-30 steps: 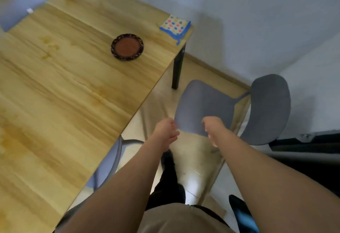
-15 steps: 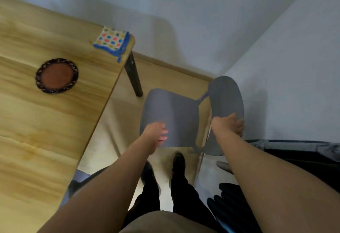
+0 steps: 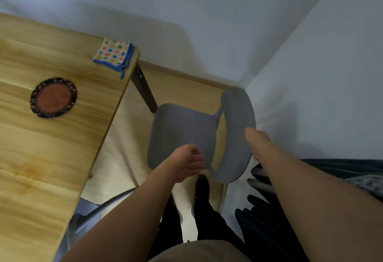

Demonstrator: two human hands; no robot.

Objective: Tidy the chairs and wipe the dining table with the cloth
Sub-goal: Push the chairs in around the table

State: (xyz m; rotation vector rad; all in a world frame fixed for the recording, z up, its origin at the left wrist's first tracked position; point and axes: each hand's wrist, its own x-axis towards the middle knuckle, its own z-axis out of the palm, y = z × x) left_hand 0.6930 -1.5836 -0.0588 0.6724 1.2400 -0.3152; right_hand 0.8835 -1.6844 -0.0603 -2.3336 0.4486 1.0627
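A grey chair [image 3: 182, 131] stands on the floor between the wooden dining table [image 3: 51, 147] and the wall corner, its backrest toward the right. My right hand [image 3: 257, 141] is closed around the near edge of the backrest. My left hand [image 3: 188, 163] is at the seat's near edge with fingers curled; whether it grips the seat is unclear. A folded cloth [image 3: 113, 53] with coloured dots and a blue border lies on the table's far right corner.
A round dark coaster [image 3: 53, 97] with a reddish centre lies on the table. A second grey chair [image 3: 89, 218] sits partly under the table's near edge. A dark table leg [image 3: 145, 89] stands by the chair. Dark objects [image 3: 267, 210] lie on the floor at right.
My view has swung right toward the chair. My right hand moved from the seat's edge to the backrest and closed on it; my left hand stayed near the seat's front.
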